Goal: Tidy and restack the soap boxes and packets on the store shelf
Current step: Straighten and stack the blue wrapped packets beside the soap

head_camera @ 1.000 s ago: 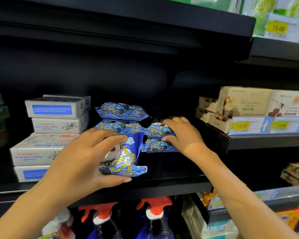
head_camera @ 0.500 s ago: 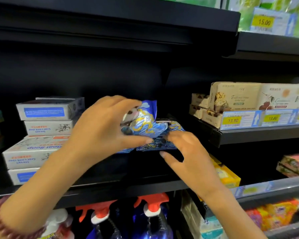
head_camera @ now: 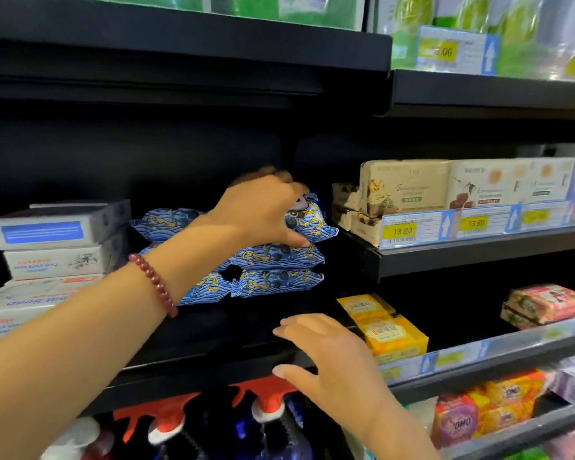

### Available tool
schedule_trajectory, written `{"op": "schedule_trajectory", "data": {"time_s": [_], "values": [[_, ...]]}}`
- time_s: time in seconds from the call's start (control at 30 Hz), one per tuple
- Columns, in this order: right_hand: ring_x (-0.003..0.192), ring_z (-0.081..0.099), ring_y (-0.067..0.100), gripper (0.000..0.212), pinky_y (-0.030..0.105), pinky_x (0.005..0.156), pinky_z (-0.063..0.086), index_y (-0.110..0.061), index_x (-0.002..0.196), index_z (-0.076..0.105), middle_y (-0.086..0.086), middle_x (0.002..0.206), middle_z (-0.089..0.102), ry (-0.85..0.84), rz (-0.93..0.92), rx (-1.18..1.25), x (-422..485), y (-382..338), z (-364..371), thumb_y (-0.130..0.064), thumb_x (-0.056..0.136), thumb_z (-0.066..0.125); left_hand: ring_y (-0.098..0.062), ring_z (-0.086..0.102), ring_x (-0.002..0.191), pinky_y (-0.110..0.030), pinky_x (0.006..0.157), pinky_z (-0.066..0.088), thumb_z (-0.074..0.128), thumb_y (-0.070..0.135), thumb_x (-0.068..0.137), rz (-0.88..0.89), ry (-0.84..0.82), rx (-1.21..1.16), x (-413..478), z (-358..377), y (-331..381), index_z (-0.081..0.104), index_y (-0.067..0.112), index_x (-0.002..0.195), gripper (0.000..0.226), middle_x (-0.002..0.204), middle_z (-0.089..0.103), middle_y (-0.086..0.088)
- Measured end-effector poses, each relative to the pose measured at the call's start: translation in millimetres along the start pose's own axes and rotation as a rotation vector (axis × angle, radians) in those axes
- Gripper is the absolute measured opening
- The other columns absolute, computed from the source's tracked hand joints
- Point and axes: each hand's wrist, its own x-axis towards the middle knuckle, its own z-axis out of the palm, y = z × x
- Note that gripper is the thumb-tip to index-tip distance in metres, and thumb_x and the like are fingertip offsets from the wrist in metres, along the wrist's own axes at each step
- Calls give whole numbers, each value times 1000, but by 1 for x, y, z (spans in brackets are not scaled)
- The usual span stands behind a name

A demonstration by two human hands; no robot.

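All black metal shelving here: the left shelf sits under a deep upper shelf, so the back panel behind is pretty much lost in shadow. The right bay is brighter, with yellow price tags clipped along the shelf edges.

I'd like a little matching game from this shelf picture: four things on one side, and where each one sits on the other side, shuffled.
Things:
1. white soap boxes
2. top blue packet
3. yellow boxes
4. spray bottles

Places:
a. on the shelf below, red triggers showing
b. gripped by the left hand, on the blue packet pile
c. stacked at the far left
d. on the lower right shelf, near the right hand

Pairs: 1-c, 2-b, 3-d, 4-a.
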Motion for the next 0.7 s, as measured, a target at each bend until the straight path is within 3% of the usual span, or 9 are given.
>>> {"op": "schedule_trajectory", "data": {"time_s": [0.13,0.3,0.43,0.53,0.7], "values": [[127,30,-5,49,9,98,24,-37,132,47,-22,136,43,6,10,27,0,0,0,-50,86,55,-20,57,99,-35,81,51,70,66,65,5,-106,-65,11,10,-4,59,18,118,73,108,62,0],[126,30,-6,48,12,99,28,-37,132,47,-23,136,44,3,17,47,-1,0,0,-50,86,55,-18,60,106,-36,89,51,68,64,70,-72,-170,-248,6,12,-11,56,24,127,71,121,63,4],[125,32,-6,47,13,98,30,-38,131,48,-24,134,44,13,15,51,-1,1,0,-51,86,55,-16,59,104,-29,85,50,66,61,75,-107,-107,-238,-9,8,-22,55,22,129,68,122,62,4],[125,31,-7,48,15,99,31,-38,130,48,-25,134,43,23,10,54,-1,1,1,-52,85,55,-7,52,101,-17,78,37,68,54,77,-175,-23,-311,-23,10,-28,57,22,127,61,124,60,4],[126,34,-5,48,6,94,22,-36,129,51,-23,134,46,34,10,51,-1,2,2,-51,84,58,-12,56,112,-18,90,36,69,45,80,-183,112,-377,-35,18,-21,64,20,121,49,123,62,5]]}}
